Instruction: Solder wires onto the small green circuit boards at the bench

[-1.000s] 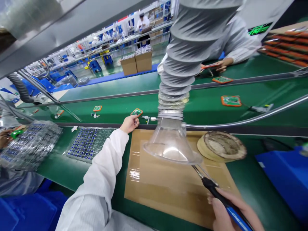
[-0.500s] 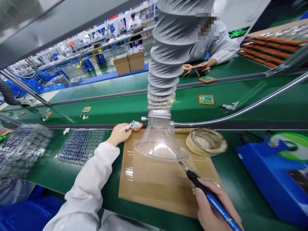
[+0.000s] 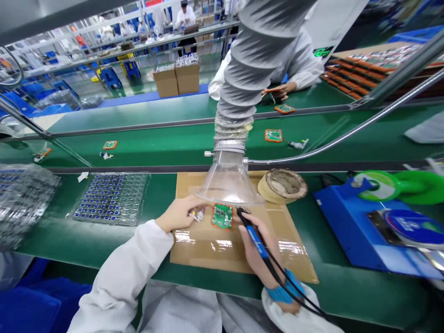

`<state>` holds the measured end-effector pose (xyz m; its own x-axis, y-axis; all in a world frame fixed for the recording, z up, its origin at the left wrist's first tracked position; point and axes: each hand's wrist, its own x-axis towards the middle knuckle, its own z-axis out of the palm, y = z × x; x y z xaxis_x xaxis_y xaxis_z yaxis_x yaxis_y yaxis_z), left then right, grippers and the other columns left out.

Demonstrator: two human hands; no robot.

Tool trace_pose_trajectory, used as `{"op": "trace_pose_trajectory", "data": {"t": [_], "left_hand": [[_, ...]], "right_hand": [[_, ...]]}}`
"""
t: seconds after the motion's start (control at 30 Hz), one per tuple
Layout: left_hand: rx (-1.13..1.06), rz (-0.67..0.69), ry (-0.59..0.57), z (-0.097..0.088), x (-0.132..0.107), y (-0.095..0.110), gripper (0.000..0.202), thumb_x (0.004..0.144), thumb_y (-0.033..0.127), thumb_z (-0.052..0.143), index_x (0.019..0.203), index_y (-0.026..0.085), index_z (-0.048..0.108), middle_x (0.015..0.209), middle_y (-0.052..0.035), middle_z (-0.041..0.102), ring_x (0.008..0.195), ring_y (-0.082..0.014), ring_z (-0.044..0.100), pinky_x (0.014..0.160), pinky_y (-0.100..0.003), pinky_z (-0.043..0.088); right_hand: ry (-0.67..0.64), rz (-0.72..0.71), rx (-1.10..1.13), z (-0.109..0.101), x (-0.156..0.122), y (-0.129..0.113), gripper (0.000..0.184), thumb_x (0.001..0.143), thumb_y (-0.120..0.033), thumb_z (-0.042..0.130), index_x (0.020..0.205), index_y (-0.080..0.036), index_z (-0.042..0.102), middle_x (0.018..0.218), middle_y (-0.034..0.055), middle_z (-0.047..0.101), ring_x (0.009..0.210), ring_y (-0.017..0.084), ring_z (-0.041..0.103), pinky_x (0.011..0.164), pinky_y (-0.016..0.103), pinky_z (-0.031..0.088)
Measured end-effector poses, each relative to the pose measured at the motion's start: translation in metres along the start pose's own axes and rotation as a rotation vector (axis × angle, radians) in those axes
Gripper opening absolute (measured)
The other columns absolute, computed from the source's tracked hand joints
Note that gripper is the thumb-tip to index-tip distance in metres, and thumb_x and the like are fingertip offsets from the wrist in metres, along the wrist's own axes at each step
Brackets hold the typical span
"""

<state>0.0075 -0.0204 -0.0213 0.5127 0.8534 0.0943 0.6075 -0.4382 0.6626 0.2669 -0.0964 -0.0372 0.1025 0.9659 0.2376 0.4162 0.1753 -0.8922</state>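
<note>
A small green circuit board with an orange rim (image 3: 222,216) lies on the brown cardboard mat (image 3: 208,249), just below the clear funnel (image 3: 229,185) of the grey fume hose. My left hand (image 3: 180,212) rests on the mat left of the board, fingers closed on a small white part (image 3: 198,214). My right hand (image 3: 256,249) grips a blue and black soldering iron (image 3: 255,236); its tip sits at the board's right edge.
A clear tray of blue parts (image 3: 109,198) lies at the left, a brown solder-tip sponge tin (image 3: 282,186) right of the funnel, a blue box (image 3: 367,231) and green reels (image 3: 398,185) further right. More boards lie on the green belt (image 3: 166,143). A person works across it.
My left hand has brought the board from the belt's edge down onto the mat under the funnel. My right hand has moved the iron up and left to the board.
</note>
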Motion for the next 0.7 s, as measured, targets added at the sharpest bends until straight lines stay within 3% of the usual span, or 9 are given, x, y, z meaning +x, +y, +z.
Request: {"op": "trace_pose_trajectory", "data": {"t": [0.1, 0.2, 0.3, 0.37, 0.47, 0.53, 0.6, 0.7], "left_hand": [[-0.213, -0.307, 0.157, -0.015, -0.009, -0.012, 0.049, 0.076, 0.005, 0.049, 0.121, 0.016, 0.064, 0.093, -0.0022, 0.068, 0.069, -0.0112, 0.057, 0.068, -0.023, 0.045], [-0.365, -0.469, 0.185, -0.028, -0.019, -0.013, 0.039, 0.08, 0.009, 0.048, 0.114, 0.013, 0.067, 0.092, -0.004, 0.07, 0.077, -0.0125, 0.061, 0.07, -0.023, 0.046], [-0.517, -0.487, 0.162, -0.03, -0.024, 0.003, 0.037, 0.089, 0.019, 0.049, 0.121, 0.011, 0.064, 0.094, -0.007, 0.073, 0.069, -0.0118, 0.06, 0.061, -0.023, 0.046], [-0.616, -0.471, 0.053, -0.025, -0.024, 0.02, 0.036, 0.093, 0.025, 0.05, 0.125, 0.011, 0.059, 0.096, -0.0093, 0.075, 0.063, -0.0109, 0.059, 0.054, -0.022, 0.045], [-0.756, -0.488, -0.127, -0.011, -0.019, 0.044, 0.025, 0.094, 0.029, 0.054, 0.113, 0.014, 0.053, 0.101, -0.0125, 0.077, 0.059, -0.011, 0.064, 0.049, -0.021, 0.045], [-0.816, -0.532, -0.163, -0.001, -0.014, 0.056, 0.018, 0.093, 0.03, 0.058, 0.099, 0.016, 0.049, 0.101, -0.0138, 0.077, 0.06, -0.0115, 0.067, 0.05, -0.02, 0.047], [-0.845, -0.564, -0.179, 0.007, -0.009, 0.064, 0.021, 0.091, 0.031, 0.062, 0.09, 0.017, 0.047, 0.099, -0.0148, 0.078, 0.06, -0.012, 0.069, 0.05, -0.02, 0.048], [-0.854, -0.559, -0.215, 0.013, -0.004, 0.072, 0.027, 0.088, 0.036, 0.069, 0.084, 0.015, 0.052, 0.094, -0.0145, 0.078, 0.06, -0.0116, 0.068, 0.051, -0.02, 0.05]], "right_hand": [[-0.1, -0.029, -0.032, 0.011, 0.0, 0.002, 0.039, 0.1, -0.049, 0.056, 0.131, -0.026, 0.06, 0.121, 0.0073, 0.073, 0.11, 0.029, 0.071, 0.09, 0.042, 0.06], [-0.201, -0.112, -0.092, 0.016, -0.003, 0.004, 0.037, 0.102, -0.046, 0.052, 0.134, -0.028, 0.059, 0.127, 0.0061, 0.07, 0.115, 0.028, 0.068, 0.095, 0.044, 0.058], [-0.248, -0.243, -0.173, 0.013, -0.006, 0.005, 0.034, 0.103, -0.042, 0.051, 0.132, -0.027, 0.06, 0.124, 0.0066, 0.071, 0.11, 0.027, 0.069, 0.093, 0.044, 0.058], [-0.23, -0.295, -0.227, 0.008, -0.006, 0.006, 0.033, 0.102, -0.04, 0.052, 0.131, -0.026, 0.06, 0.115, 0.0064, 0.074, 0.103, 0.027, 0.07, 0.088, 0.043, 0.059], [-0.139, -0.346, -0.276, -0.001, -0.007, 0.011, 0.034, 0.101, -0.041, 0.056, 0.13, -0.025, 0.06, 0.103, 0.0054, 0.076, 0.096, 0.027, 0.07, 0.083, 0.043, 0.059], [-0.061, -0.38, -0.263, -0.005, -0.009, 0.014, 0.032, 0.099, -0.04, 0.061, 0.128, -0.026, 0.061, 0.101, 0.005, 0.076, 0.094, 0.027, 0.071, 0.084, 0.044, 0.058], [-0.02, -0.327, -0.176, -0.005, -0.011, 0.012, 0.031, 0.097, -0.037, 0.065, 0.126, -0.027, 0.061, 0.103, 0.0045, 0.076, 0.094, 0.025, 0.071, 0.087, 0.043, 0.058], [-0.019, -0.119, 0.102, 0.002, -0.014, 0.0, 0.031, 0.096, -0.033, 0.067, 0.126, -0.028, 0.06, 0.108, 0.0046, 0.075, 0.091, 0.021, 0.072, 0.083, 0.038, 0.061]]}}
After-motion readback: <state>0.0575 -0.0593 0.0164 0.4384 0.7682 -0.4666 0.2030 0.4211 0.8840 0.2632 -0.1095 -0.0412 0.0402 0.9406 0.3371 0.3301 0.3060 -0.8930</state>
